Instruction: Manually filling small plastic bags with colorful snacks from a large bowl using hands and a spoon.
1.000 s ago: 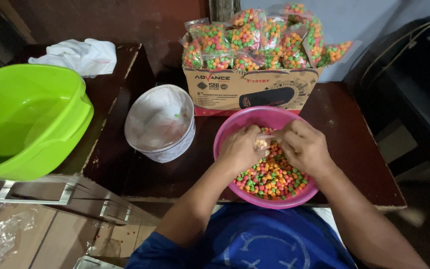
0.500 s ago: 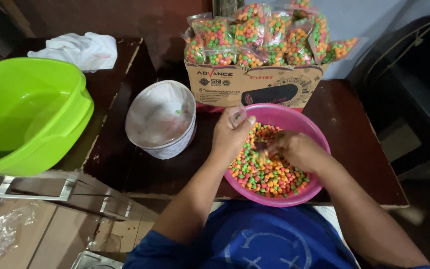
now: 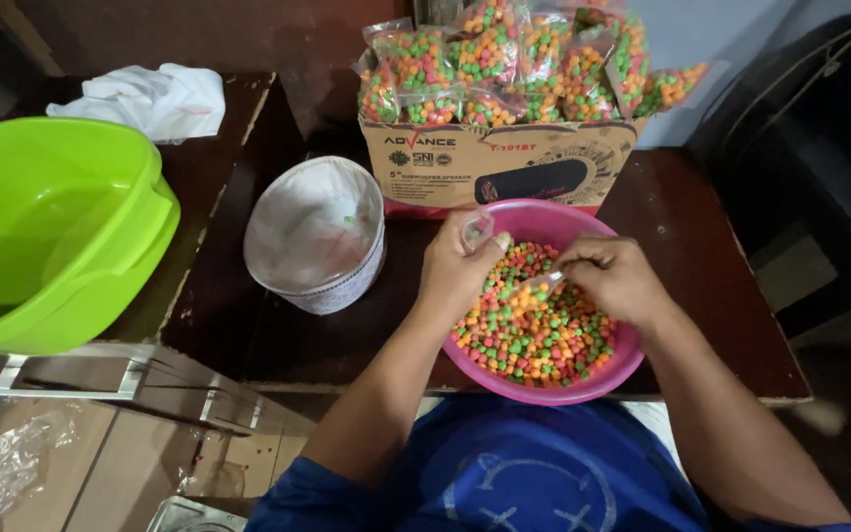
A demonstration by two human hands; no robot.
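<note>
A pink bowl [image 3: 593, 375] of small orange, green and pink candy balls [image 3: 534, 340] sits on the dark table in front of me. My left hand [image 3: 455, 271] is over the bowl's left rim, pinching a small clear plastic bag [image 3: 476, 230] by its top. My right hand [image 3: 618, 278] hovers over the candy on the right side and holds a small scoop or spoon [image 3: 536, 289] with candy on it, angled toward the left hand. The two hands are a short way apart.
Behind the bowl a cardboard box [image 3: 500, 170] holds several filled candy bags [image 3: 514, 64]. A white-lined round container [image 3: 316, 236] stands left of the bowl. A lime-green basin [image 3: 46, 227] and a white cloth [image 3: 150, 97] lie farther left. The table's front edge [image 3: 347, 384] is near my body.
My left hand lifted out of the bowl to its left rim with the clear bag. My right hand dipped into the candy and now raises a scoop toward the bag.
</note>
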